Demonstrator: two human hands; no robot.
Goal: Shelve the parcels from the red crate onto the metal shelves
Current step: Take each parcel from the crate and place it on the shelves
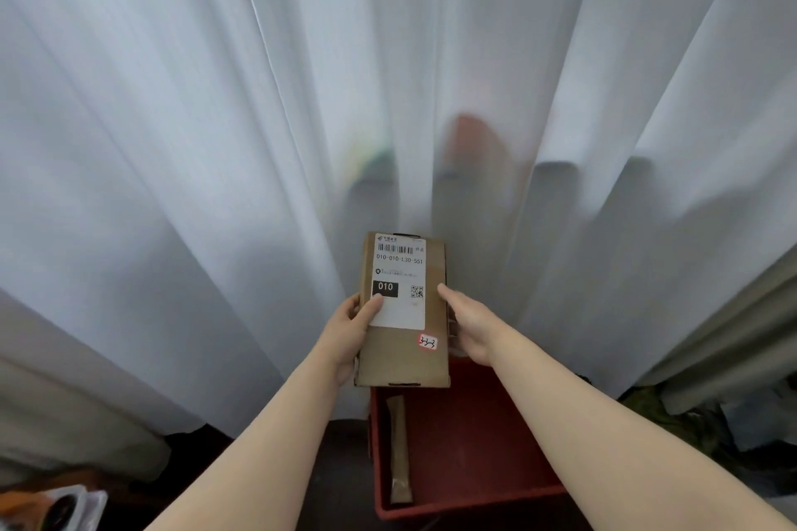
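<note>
Flat brown cardboard parcel (403, 310) was held above red plastic crate (474, 444). Left hand (349, 330) gripped its left edge, right hand (468, 325) curled round right edge. Loose hold could drop parcel into crate.

A sheer white curtain (215, 121) hung in deep folds across nearly everything before me, with soft daylight glowing through it. A blurred orange shape (474, 138) and a green shape (371, 160) showed behind it. A heavier grey drape (711, 336) hung at my right, and the floor (340, 479) below lay dark.
</note>
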